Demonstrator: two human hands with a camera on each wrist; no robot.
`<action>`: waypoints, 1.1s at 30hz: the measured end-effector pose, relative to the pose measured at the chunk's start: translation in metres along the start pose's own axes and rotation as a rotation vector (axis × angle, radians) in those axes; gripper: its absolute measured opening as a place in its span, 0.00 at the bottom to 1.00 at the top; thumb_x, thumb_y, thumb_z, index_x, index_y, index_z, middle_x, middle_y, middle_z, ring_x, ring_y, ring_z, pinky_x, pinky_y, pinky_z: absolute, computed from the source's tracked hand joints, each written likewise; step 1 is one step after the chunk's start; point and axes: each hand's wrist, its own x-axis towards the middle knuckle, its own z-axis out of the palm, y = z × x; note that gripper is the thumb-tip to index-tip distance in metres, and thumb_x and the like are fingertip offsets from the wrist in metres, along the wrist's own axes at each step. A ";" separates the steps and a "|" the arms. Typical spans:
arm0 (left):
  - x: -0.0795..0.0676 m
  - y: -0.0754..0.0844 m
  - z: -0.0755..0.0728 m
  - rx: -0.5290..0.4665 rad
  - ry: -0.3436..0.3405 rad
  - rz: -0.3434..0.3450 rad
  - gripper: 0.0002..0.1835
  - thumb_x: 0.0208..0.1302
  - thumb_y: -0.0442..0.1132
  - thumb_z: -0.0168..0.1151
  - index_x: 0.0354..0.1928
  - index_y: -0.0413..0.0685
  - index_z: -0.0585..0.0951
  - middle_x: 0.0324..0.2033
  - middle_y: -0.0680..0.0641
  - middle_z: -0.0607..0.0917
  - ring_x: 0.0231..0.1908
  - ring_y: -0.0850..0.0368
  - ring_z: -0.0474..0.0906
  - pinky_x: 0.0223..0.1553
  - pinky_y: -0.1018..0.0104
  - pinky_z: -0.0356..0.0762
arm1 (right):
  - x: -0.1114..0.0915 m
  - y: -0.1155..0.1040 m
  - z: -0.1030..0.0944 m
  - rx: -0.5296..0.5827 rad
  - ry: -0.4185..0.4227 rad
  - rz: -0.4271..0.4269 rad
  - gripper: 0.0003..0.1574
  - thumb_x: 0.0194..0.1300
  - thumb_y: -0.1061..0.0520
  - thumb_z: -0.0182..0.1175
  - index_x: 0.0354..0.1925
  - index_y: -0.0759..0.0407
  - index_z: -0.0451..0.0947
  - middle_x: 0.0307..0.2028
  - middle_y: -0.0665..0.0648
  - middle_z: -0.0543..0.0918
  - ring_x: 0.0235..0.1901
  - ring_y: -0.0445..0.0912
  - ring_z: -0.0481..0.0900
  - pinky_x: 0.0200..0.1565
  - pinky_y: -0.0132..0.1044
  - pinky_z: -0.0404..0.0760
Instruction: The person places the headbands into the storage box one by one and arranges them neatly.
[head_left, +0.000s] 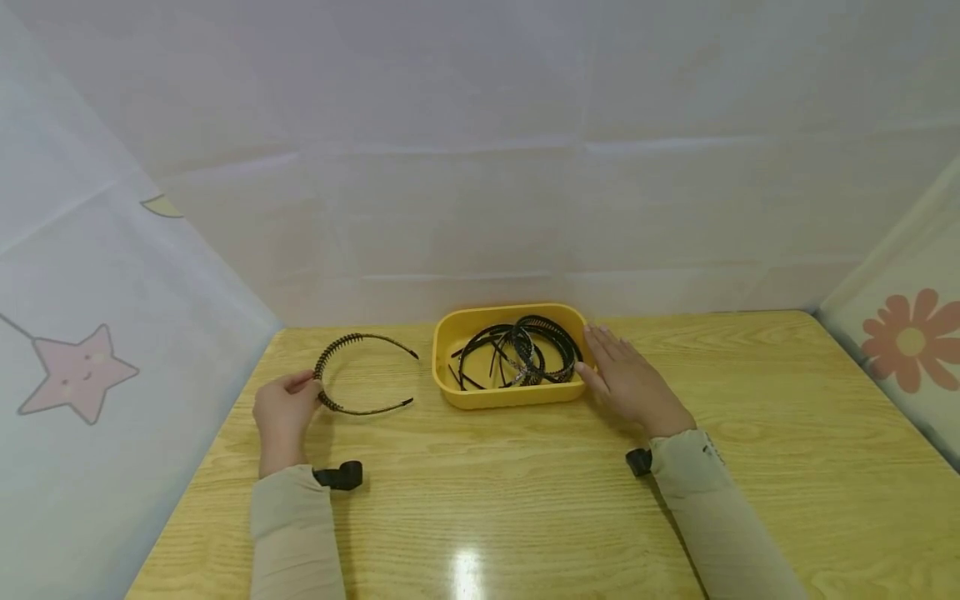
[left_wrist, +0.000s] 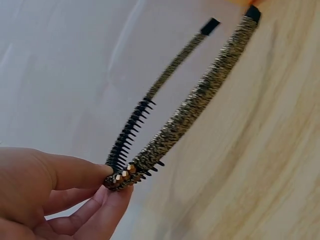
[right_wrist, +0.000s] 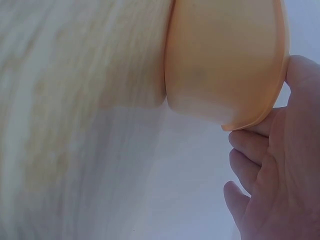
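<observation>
My left hand (head_left: 287, 417) pinches a gold-and-black headband (left_wrist: 195, 102) at the middle of its curve, between thumb and fingers. Short black comb teeth line its inner side, and small shiny gold beads sit by my fingertips in the left wrist view. Its two black-tipped ends point right, toward a yellow plastic box (head_left: 510, 399). Inside the box lies a tangle of several dark headbands (head_left: 558, 332), some with silvery parts. At the box's right end, my right hand (head_left: 632, 385) touches the rim with its fingers fairly straight; the right wrist view shows fingers against the outer edge.
The box stands near the back edge of a wood-grain table (head_left: 480, 475), close to a pale cloth backdrop (head_left: 450, 183). A side cloth with a pink star (head_left: 81, 373) hangs at the left, another with a red flower (head_left: 911, 340) at the right.
</observation>
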 end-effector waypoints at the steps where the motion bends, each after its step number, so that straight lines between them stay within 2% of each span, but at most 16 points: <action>1: 0.000 0.001 0.000 -0.025 0.008 -0.007 0.20 0.65 0.44 0.54 0.58 0.45 0.76 0.49 0.41 0.80 0.37 0.58 0.83 0.33 0.75 0.79 | 0.000 0.000 0.000 0.005 -0.004 0.002 0.44 0.72 0.34 0.31 0.72 0.61 0.40 0.72 0.61 0.45 0.71 0.55 0.42 0.69 0.53 0.45; 6: 0.000 0.010 -0.002 -0.222 0.049 -0.053 0.20 0.64 0.43 0.57 0.58 0.47 0.77 0.47 0.48 0.79 0.36 0.65 0.81 0.42 0.71 0.80 | 0.000 0.000 -0.001 0.008 -0.013 0.014 0.45 0.71 0.33 0.28 0.73 0.59 0.39 0.72 0.60 0.44 0.72 0.54 0.41 0.70 0.52 0.44; 10: -0.002 0.020 -0.004 -0.429 0.060 -0.086 0.20 0.62 0.38 0.60 0.57 0.44 0.77 0.40 0.52 0.79 0.36 0.64 0.80 0.41 0.73 0.80 | 0.001 0.001 -0.001 0.004 -0.010 0.009 0.45 0.71 0.33 0.29 0.73 0.60 0.39 0.72 0.60 0.44 0.71 0.55 0.41 0.69 0.53 0.44; 14: -0.007 0.031 -0.005 -0.598 0.035 -0.093 0.20 0.61 0.34 0.61 0.56 0.39 0.77 0.39 0.50 0.79 0.39 0.61 0.80 0.40 0.72 0.80 | 0.001 0.000 -0.002 0.010 -0.007 0.007 0.44 0.72 0.35 0.31 0.73 0.60 0.39 0.72 0.60 0.44 0.71 0.55 0.42 0.69 0.52 0.45; 18: -0.013 0.040 -0.004 -0.698 -0.019 -0.093 0.21 0.60 0.32 0.61 0.56 0.36 0.76 0.43 0.48 0.78 0.41 0.59 0.80 0.42 0.71 0.80 | 0.001 0.000 -0.002 0.010 -0.004 0.001 0.44 0.72 0.36 0.33 0.72 0.60 0.39 0.72 0.60 0.44 0.71 0.55 0.42 0.69 0.53 0.45; 21: -0.016 0.044 0.000 -0.754 -0.086 -0.089 0.23 0.60 0.31 0.61 0.57 0.35 0.73 0.45 0.47 0.77 0.43 0.59 0.79 0.45 0.70 0.79 | 0.001 0.000 -0.001 0.013 -0.006 0.000 0.44 0.72 0.36 0.33 0.72 0.60 0.39 0.72 0.60 0.44 0.71 0.55 0.42 0.69 0.53 0.45; 25: -0.017 0.047 0.007 -0.794 -0.163 -0.079 0.24 0.60 0.32 0.61 0.59 0.34 0.72 0.48 0.47 0.75 0.45 0.60 0.78 0.47 0.70 0.78 | 0.001 0.001 0.000 0.019 -0.005 0.003 0.44 0.72 0.34 0.32 0.72 0.60 0.40 0.72 0.60 0.44 0.71 0.54 0.41 0.69 0.53 0.44; 33: -0.017 0.050 0.023 -0.860 -0.271 -0.058 0.27 0.59 0.34 0.63 0.60 0.35 0.70 0.49 0.48 0.73 0.48 0.60 0.77 0.47 0.71 0.78 | 0.000 0.002 0.003 0.015 0.009 -0.008 0.45 0.71 0.33 0.30 0.72 0.61 0.40 0.72 0.60 0.45 0.71 0.54 0.41 0.69 0.53 0.45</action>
